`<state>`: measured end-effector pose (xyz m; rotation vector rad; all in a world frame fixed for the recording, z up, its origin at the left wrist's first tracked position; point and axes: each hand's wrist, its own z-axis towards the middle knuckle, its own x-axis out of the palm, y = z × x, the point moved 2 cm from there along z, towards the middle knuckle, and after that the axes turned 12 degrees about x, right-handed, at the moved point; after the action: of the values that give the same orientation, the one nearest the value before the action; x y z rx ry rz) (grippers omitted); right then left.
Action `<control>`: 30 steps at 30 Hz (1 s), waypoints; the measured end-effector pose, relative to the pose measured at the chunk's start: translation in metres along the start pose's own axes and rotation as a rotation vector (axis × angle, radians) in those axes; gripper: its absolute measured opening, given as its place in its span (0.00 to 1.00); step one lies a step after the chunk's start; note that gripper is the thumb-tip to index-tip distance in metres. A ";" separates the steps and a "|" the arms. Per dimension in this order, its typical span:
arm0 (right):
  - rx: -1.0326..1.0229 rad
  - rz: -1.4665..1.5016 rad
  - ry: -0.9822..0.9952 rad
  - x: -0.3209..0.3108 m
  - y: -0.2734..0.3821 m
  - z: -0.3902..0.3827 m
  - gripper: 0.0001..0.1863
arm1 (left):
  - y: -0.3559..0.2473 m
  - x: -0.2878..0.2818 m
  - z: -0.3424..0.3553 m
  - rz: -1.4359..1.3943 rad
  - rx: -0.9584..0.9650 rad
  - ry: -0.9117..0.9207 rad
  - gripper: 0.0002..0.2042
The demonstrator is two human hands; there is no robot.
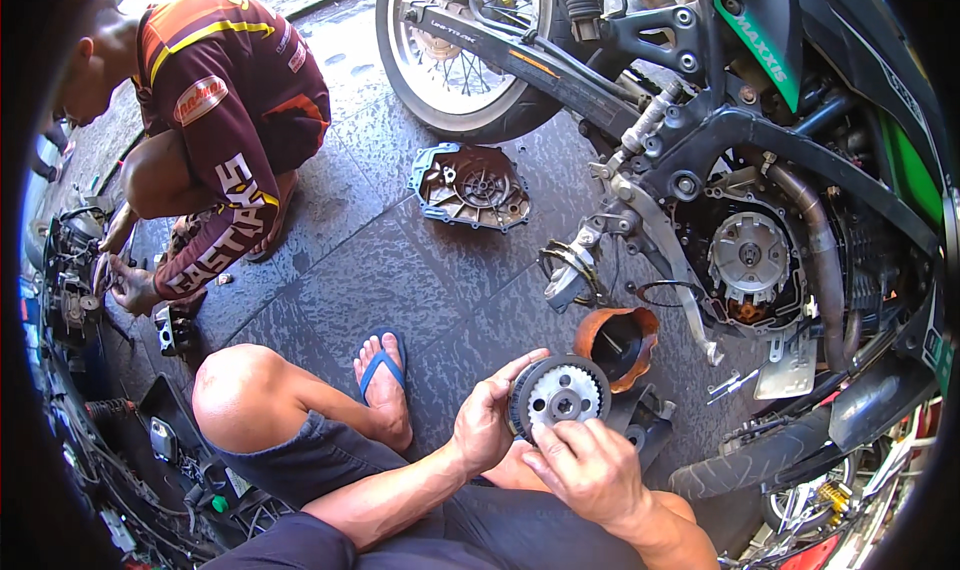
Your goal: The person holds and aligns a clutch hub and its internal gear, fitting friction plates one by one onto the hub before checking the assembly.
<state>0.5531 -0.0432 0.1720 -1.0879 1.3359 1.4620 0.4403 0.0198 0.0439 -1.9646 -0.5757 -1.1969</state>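
A round clutch hub stacked with dark plates (565,382) is held up over my lap, its silver toothed face turned up. My left hand (485,425) grips it from the left, with the fingers around its rim and their tips partly hidden behind it. At its lower edge, my right hand (600,470) has its fingers bent in and pressed against the hub. To the right, a silver clutch basket (750,255) sits inside the motorcycle's open engine case. A metal engine side cover (470,210) lies inside-up on the tiled floor beyond my hands.
An orange-brown container (642,335) with a wavy rim stands just beyond the hub. The motorcycle (590,80) fills the right side, its pedal lever (690,305) jutting out. At the left, another person (225,110) crouches, handling parts. A loose tyre (770,455) lies at lower right.
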 end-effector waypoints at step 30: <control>0.297 0.126 0.212 -0.015 -0.030 0.010 0.58 | -0.001 0.002 -0.001 0.062 -0.002 0.070 0.36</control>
<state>0.5855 -0.0321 0.1791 -0.9975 1.7366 1.2101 0.4405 0.0196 0.0461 -1.9199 -0.4741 -1.2227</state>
